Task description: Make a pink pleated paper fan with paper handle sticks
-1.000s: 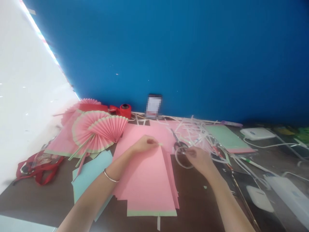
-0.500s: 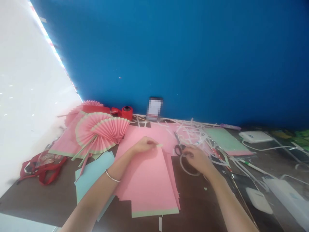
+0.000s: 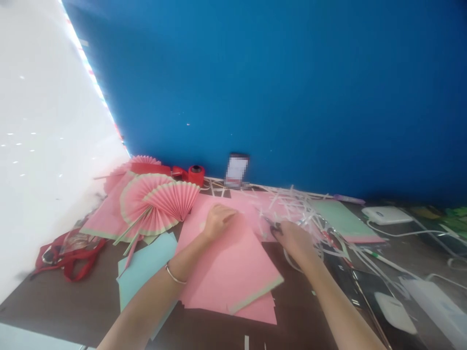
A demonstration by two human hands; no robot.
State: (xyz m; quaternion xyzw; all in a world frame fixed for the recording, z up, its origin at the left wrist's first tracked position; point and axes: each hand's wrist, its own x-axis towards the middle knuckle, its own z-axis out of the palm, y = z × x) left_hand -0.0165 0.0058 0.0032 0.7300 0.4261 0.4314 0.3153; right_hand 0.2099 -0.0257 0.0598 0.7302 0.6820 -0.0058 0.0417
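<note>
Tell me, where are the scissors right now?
In the head view, the scissors are just right of centre, at the right hand, with the tangle of pale strips just beyond.

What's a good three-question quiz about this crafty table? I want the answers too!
1. True or false: the left hand is holding a round red roll.
2. Which tool is nearest the right hand?
3. Fill in the blank: the pleated pink paper fans lie toward the ____ side of the picture.

Key:
1. False; it is over the flat pink paper sheets.
2. The dark-handled scissors with grey blades.
3. Left.
</note>
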